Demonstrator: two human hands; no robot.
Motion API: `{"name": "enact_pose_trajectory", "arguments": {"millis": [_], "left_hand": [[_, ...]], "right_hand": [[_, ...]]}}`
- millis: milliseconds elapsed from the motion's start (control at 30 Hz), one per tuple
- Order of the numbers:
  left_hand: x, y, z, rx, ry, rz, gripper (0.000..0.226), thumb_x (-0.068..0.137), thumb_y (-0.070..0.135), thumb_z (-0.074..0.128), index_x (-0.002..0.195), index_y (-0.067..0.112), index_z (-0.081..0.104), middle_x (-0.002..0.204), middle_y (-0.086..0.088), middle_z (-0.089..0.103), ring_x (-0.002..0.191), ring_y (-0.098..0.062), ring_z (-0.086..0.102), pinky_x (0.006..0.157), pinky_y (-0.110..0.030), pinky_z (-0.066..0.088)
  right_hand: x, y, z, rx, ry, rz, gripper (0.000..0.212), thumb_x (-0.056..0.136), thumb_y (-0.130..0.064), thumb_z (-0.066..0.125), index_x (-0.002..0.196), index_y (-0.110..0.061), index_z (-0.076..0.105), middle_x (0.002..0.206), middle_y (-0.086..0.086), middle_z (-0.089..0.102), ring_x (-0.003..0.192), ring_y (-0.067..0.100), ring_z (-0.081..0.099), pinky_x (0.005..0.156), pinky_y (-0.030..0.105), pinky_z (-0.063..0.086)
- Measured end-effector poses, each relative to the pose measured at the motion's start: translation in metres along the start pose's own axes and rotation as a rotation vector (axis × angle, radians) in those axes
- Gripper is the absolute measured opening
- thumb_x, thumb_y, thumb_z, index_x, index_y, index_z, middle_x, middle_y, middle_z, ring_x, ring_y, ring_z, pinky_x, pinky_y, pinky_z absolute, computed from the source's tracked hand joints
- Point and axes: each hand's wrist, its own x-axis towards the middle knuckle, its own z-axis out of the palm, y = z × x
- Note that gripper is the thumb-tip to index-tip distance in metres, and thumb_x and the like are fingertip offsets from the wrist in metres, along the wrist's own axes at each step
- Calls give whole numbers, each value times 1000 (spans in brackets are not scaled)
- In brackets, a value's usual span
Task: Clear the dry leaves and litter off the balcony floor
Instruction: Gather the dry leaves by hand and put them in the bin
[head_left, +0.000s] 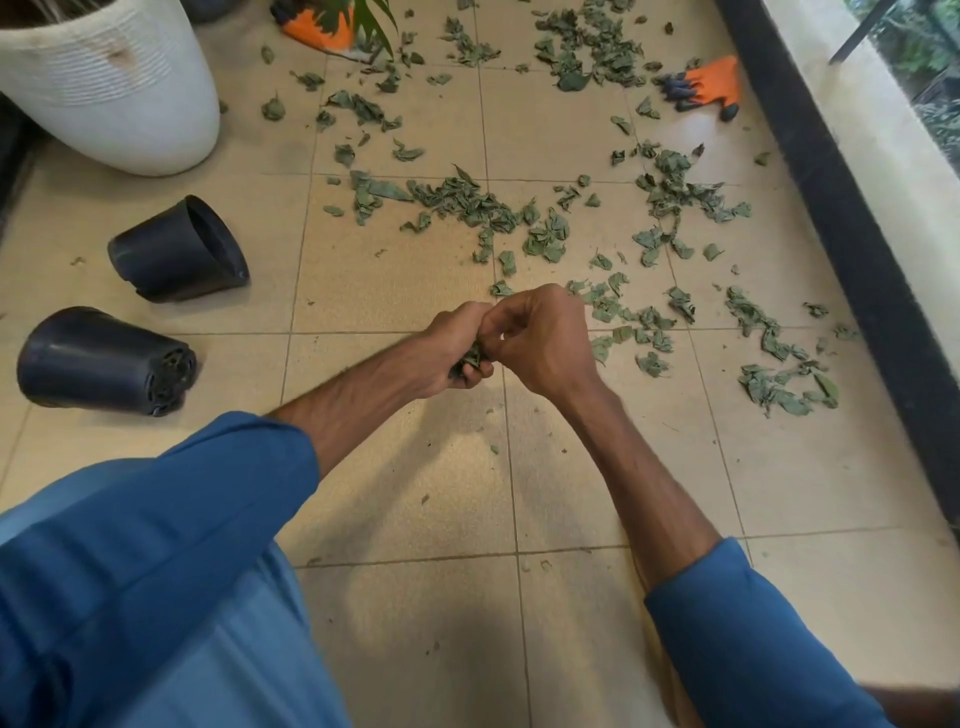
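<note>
L hand (457, 347) grips leaves (471, 359); R hand (540, 343) pinches same.

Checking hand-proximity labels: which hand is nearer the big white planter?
Left. The left hand sits down-right of the white planter, gripping leaves; the right hand sits just beyond it, farther right.

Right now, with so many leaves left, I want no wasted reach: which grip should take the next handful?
Probably the right. The left grip is full, closed round a wad of leaves. The right grip only meets that wad, and the nearest floor leaves lie just beyond it, on its side.
</note>
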Motion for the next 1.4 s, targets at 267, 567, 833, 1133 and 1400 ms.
{"name": "enact_pose_trajectory", "arguments": {"millis": [267, 567, 833, 1133, 1400], "left_hand": [[2, 5, 8, 181, 190, 185, 17, 92, 15, 48, 79, 11, 58, 58, -3, 52, 41, -13, 44, 38, -18, 26], [0, 11, 6, 282, 214, 247, 28, 97, 18, 49, 71, 15, 58, 58, 1, 54, 38, -11, 39, 42, -18, 27], [-2, 3, -3, 325, 201, 268, 34, 102, 28, 51, 71, 15, 60, 58, 2, 55, 39, -10, 41, 42, -19, 29], [-1, -1, -4, 387, 188, 269, 34, 100, 29, 53, 70, 17, 60, 55, 4, 54, 42, -13, 41, 47, -22, 31], [-1, 1, 3, 409, 123, 264, 34, 101, 30, 53, 69, 18, 60, 53, 5, 53, 42, -12, 41, 50, -24, 32]], "right_hand": [[-8, 0, -22, 278, -66, 60, 7, 79, -5, 84, 85, -6, 79, 74, 1, 76, 65, 5, 72, 60, 15, 53], [22, 130, -47, -299, 52, 219, 23, 84, -2, 77, 106, -11, 77, 110, 6, 75, 95, 17, 71, 88, 34, 59], [24, 173, -19, -686, -44, 58, 12, 96, -10, 64, 103, -7, 73, 105, 13, 68, 82, 24, 64, 73, 34, 58], [-11, 182, -28, -468, 45, 129, 15, 90, -6, 70, 102, -9, 79, 94, 5, 77, 76, 18, 69, 76, 31, 58], [-4, 209, -95, -223, 184, 466, 32, 80, 0, 82, 111, -5, 76, 115, 16, 72, 86, 33, 74, 74, 47, 63]]}}
